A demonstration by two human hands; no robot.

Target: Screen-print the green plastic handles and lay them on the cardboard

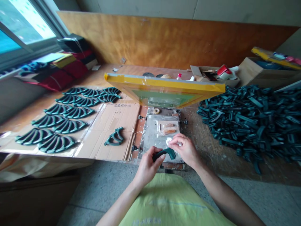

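My left hand (150, 163) is closed around one end of a dark green curved plastic handle (168, 152), whose thicker end points to the right. Just above that end, my right hand (184, 147) pinches a small white wad (168, 141) that looks like cloth or cotton. Both hands are over a grey metal plate (150, 131). On the plate lies a light pad with several brown pieces (169, 128) fixed to it. Beyond it a yellow-edged screen printing frame (164, 91) is tilted up toward me.
Rows of similar green handles (68, 125) lie on cardboard (91, 147) at left, with a few more (115, 137) nearer the plate. A large heap of handles (249, 122) covers the right side. Cardboard boxes (265, 73) stand at the back right. A tape roll (156, 110) sits below the frame.
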